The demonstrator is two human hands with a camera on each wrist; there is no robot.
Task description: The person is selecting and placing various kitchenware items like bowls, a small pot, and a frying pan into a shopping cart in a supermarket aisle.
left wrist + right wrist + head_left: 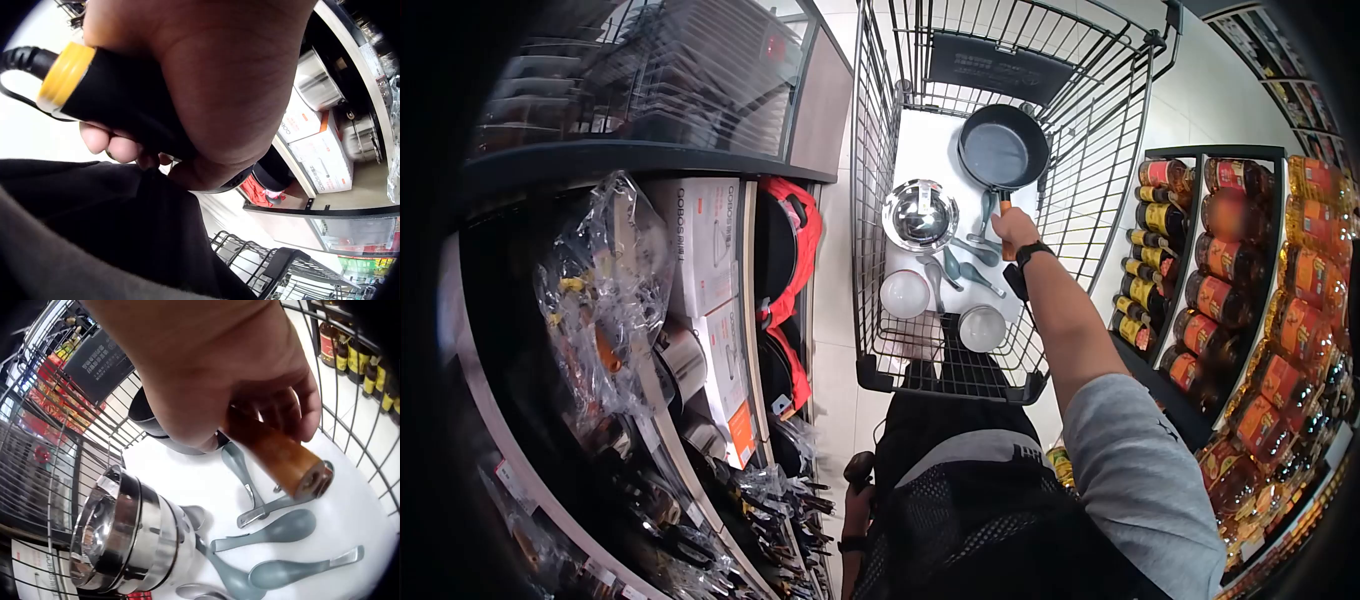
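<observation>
Right hand (1014, 228): reaches into the cart (865, 200), fingers curled tight round the pan's wooden handle (278, 456). The handle's butt end sticks out past my fingers.

Pan (1003, 148): dark, upright, at the far end of the cart over its white floor, handle pointing back toward me. I cannot tell whether it rests on the floor or hangs just above it.

Steel bowl (920, 213): left of the handle, just nearer me than the pan.

Spoons (275, 528): several, grey, lying loose under and beside the handle. Contact with the handle cannot be told.

White bowls (904, 293): two, at the near end, well apart.

Left hand (206, 81): low at my side, outside the cart, clamped on a black grip (125, 103) with a yellow band (65, 75). A cable (19, 59) leaves its end.

Boxes (710, 250) on the shelf to my left, bottles (1230, 260) to my right.
</observation>
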